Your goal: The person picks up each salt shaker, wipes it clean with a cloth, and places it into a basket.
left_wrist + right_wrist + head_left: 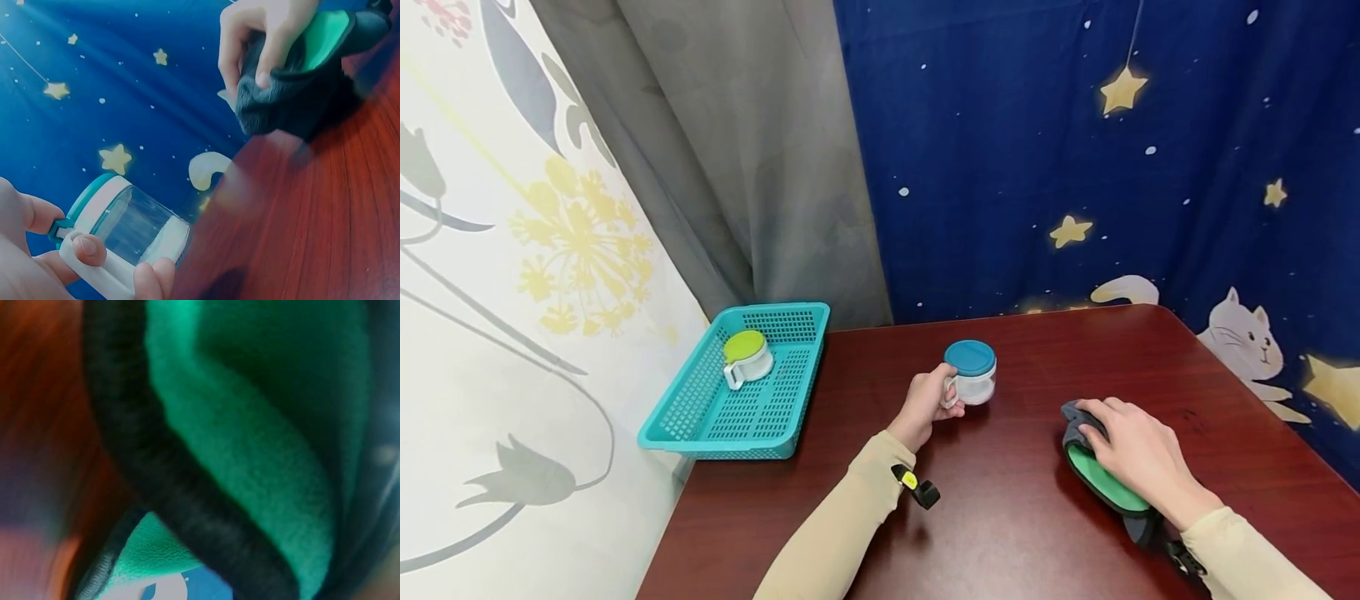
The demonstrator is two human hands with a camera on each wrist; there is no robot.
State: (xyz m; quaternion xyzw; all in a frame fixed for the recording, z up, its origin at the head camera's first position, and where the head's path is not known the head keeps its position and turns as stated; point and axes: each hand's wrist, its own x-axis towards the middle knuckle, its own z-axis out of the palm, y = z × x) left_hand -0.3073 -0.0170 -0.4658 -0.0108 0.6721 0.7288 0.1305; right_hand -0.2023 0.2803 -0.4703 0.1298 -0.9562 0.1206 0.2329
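Observation:
My left hand (pixel 925 407) grips the white handle of a clear seasoning jar (pixel 977 388) with a blue lid, near the middle of the table. In the left wrist view, white grainy contents lie inside the clear jar (pixel 140 228), and the fingers wrap the handle just below the lid. To the right, my right hand (pixel 1141 454) holds a bunched cleaning cloth (pixel 1105 479), dark grey outside and green inside, with thumb and fingers pinching its far end. Green fabric with a black edge (pixel 244 450) fills most of the right wrist view.
A turquoise plastic basket (pixel 801 417) stands at the table's left edge, with a second jar (pixel 748 357) with a lime-green lid inside it. The dark red-brown table (pixel 1000 533) ends at a blue star-patterned curtain (pixel 985 167) and a grey curtain (pixel 752 167) behind.

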